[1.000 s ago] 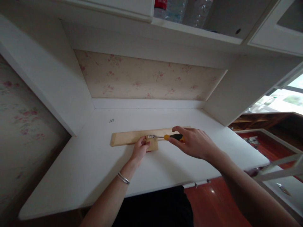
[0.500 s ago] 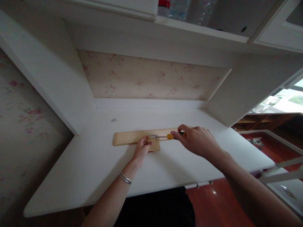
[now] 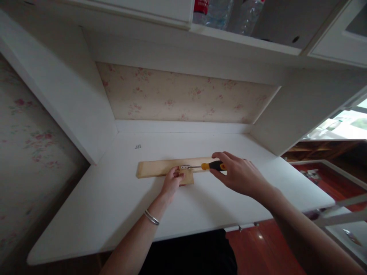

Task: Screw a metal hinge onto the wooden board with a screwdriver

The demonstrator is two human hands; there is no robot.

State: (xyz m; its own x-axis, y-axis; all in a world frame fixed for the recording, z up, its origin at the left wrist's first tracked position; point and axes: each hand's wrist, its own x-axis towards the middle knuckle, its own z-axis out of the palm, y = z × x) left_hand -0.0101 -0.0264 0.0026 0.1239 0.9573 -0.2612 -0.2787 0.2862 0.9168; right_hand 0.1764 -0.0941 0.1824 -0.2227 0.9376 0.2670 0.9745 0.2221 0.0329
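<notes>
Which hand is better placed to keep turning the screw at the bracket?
Right hand: it grips the screwdriver, tip at the metal bracket. Left hand pins the wooden piece.

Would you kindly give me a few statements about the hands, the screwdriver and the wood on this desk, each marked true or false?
1. The right hand grips a screwdriver with an orange and black handle. True.
2. The screwdriver's tip points at a small metal bracket on the wooden strip. True.
3. The left hand lies flat on the desk, far from the wood. False: it rests at the wood beside the bracket.
4. The left wrist is bare. False: it wears a silver bangle.
5. A few small screws lie on the desk to the rear left. True.
</notes>
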